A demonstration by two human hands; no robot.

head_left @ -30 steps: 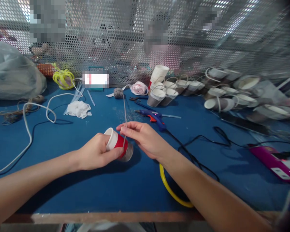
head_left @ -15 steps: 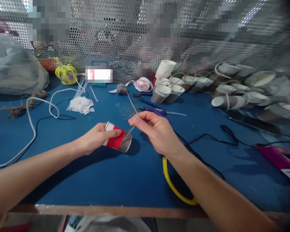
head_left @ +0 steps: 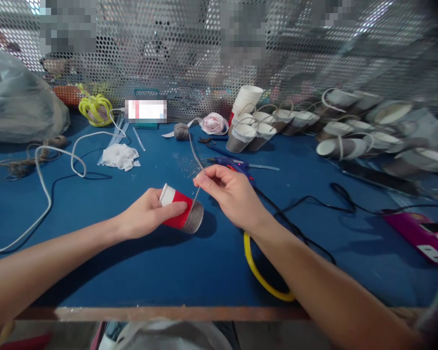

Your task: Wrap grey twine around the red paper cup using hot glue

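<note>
My left hand (head_left: 151,214) is wrapped round a red and white paper cup (head_left: 178,210), which lies tilted on its side above the table. Grey yarn (head_left: 193,219) covers the cup's base end in close turns. Between the thumb and fingers of my right hand (head_left: 228,192) a strand of the yarn is pinched, stretched taut to the cup. Beyond my fingers the strand runs back to a small grey yarn ball (head_left: 181,131). Behind my right hand lies a blue glue gun (head_left: 233,164), partly hidden.
Several yarn-wrapped cups with handles (head_left: 243,136) stand at the back right. A white cable (head_left: 45,184) loops across the left. A yellow ring (head_left: 257,274) lies under my right forearm. A purple power strip (head_left: 416,236) is at the right. White scraps (head_left: 120,156) sit at the back left.
The cup has turned a little in my left hand, and more of its yarn-wrapped end shows. My right hand stays pinched on the strand. The whole view has shifted slightly.
</note>
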